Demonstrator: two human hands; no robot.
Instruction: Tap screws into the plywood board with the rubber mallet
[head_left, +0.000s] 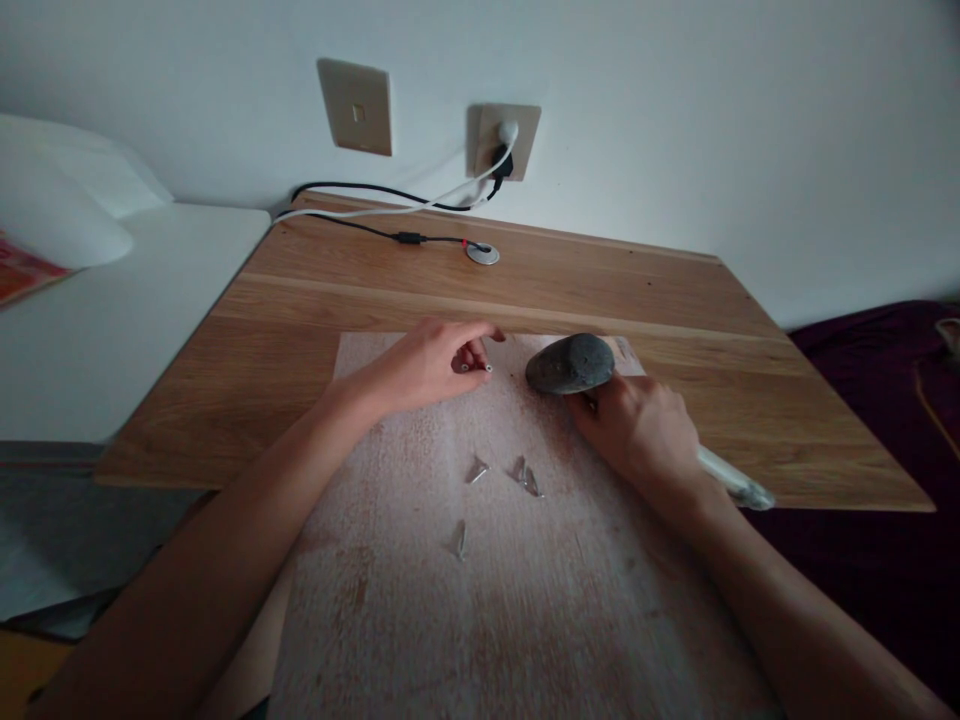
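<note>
My right hand (pixel 645 425) is wrapped around the pale handle of a rubber mallet (pixel 574 364), close under its dark grey head. The handle's end sticks out past the wrist on the right. Over the far left part of a worn, whitish board (pixel 405 620), my left hand (pixel 427 365) curls its fingers around small metal fasteners (pixel 488 369), with only their ends showing. Its index finger reaches out, apart from the thumb. Several screw-like fasteners (pixel 532 482) lie loose on the board between my forearms, one of them nearer to me.
The board rests on a wooden desk (pixel 600 285) against the wall. Black and white cables (pixel 375 212) run along its back edge to a wall socket (pixel 521 130), near a cable grommet (pixel 482 254). A white surface (pixel 172 300) adjoins on the left; dark purple fabric (pixel 870 400) lies right.
</note>
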